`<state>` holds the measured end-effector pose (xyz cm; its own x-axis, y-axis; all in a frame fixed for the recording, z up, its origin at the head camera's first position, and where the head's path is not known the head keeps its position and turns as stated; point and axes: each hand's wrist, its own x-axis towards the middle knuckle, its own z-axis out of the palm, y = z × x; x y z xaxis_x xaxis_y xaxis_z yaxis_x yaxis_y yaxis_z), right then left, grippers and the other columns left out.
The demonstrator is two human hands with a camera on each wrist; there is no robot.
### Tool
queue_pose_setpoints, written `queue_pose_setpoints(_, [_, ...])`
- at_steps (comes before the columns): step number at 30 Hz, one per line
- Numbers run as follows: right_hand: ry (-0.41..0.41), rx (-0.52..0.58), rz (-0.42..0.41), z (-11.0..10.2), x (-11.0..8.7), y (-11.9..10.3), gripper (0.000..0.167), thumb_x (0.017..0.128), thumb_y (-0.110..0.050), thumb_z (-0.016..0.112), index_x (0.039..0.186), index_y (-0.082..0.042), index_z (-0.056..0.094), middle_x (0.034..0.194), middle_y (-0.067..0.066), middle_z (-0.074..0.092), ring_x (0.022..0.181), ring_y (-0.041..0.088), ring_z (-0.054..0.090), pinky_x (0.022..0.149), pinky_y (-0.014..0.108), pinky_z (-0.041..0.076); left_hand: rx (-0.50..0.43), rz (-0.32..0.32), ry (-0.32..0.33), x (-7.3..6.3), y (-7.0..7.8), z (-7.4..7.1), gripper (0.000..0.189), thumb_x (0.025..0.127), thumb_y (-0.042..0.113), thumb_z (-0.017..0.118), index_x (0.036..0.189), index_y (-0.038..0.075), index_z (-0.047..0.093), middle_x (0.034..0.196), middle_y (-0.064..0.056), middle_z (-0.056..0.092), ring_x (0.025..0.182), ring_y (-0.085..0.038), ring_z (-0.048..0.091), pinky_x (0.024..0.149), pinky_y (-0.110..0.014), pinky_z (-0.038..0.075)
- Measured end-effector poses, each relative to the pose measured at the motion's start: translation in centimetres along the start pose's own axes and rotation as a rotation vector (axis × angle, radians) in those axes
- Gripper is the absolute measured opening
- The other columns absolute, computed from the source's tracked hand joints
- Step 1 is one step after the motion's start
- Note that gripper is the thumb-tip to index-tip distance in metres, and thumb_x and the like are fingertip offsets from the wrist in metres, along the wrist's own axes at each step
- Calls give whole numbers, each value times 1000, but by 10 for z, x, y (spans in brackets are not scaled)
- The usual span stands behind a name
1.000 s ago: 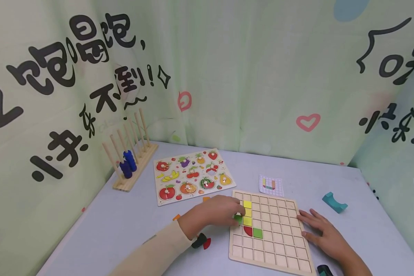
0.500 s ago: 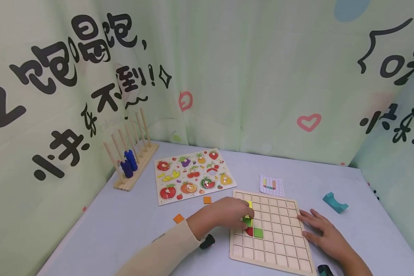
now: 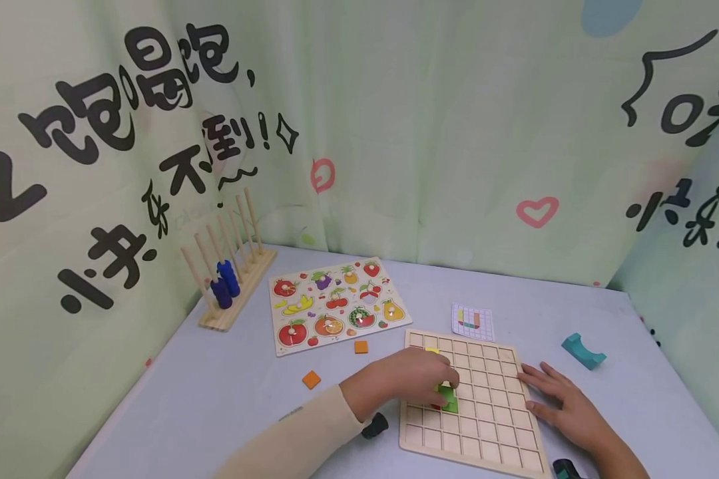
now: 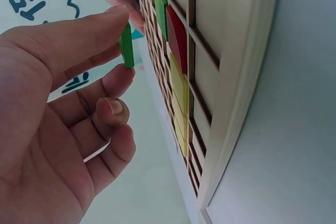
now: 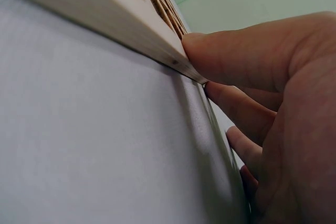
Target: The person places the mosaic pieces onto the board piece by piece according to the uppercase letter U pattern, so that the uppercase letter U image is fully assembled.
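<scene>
My left hand (image 3: 409, 378) pinches a green square tile (image 4: 126, 48) between thumb and fingertips, above the left part of a wooden grid board (image 3: 443, 442). In the left wrist view, another green tile (image 4: 160, 13) lies in the grid, beside a red curved-edged tile (image 4: 177, 40). A row of yellow tiles (image 4: 179, 82) continues from the red one. From the head these tiles are mostly hidden by my hand. My right hand (image 3: 566, 409) touches the board's right edge, its thumb (image 5: 226, 59) against the rim and its fingers extended.
A small pattern card (image 3: 472, 322) lies behind the board, and a teal arch block (image 3: 583, 351) to its right. Two orange tiles (image 3: 311, 380) lie at left. Farther back are a fruit puzzle (image 3: 338, 306) and a peg rack (image 3: 239, 293) with blue pieces.
My left hand, pinching the green tile, has moved right across the board from its left edge, past the yellow and red tiles toward the other green tile. The right hand stays on the edge.
</scene>
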<state>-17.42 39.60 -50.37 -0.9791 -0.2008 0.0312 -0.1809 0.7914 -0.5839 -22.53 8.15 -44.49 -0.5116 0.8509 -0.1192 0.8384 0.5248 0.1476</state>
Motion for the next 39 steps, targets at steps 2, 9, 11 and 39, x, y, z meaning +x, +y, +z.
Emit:
queue_pose_setpoints(2, [1, 1, 0, 0, 0, 0, 59, 87, -35, 70, 137, -6, 56, 147, 21, 41, 139, 49, 16, 98, 74, 15, 1, -5, -1, 2, 2, 1, 25, 88, 40, 71, 112, 34, 68, 92, 21, 54, 81, 5, 47, 71, -19, 41])
queue_pose_setpoints(9, [12, 20, -1, 0, -1, -1, 59, 87, -34, 71, 137, -6, 56, 147, 21, 41, 140, 48, 15, 98, 74, 15, -3, -4, -11, 8, 7, 3, 26, 88, 41, 71, 113, 34, 67, 89, 20, 52, 78, 3, 47, 66, -18, 41])
queue_pose_setpoints(11, [13, 22, 1, 1, 0, -1, 59, 87, -34, 71, 136, -6, 56, 147, 21, 41, 140, 48, 15, 98, 74, 15, -5, 1, -15, 9, 8, 3, 26, 89, 41, 71, 113, 34, 67, 89, 20, 52, 78, 4, 47, 66, -17, 40])
queue_pose_setpoints(39, [-12, 13, 21, 0, -1, -1, 59, 88, -37, 69, 137, -6, 56, 147, 21, 40, 140, 49, 15, 97, 75, 15, 38, -4, -74, 31, 24, 8, 24, 88, 44, 70, 110, 35, 65, 92, 21, 53, 76, 3, 47, 65, -18, 41])
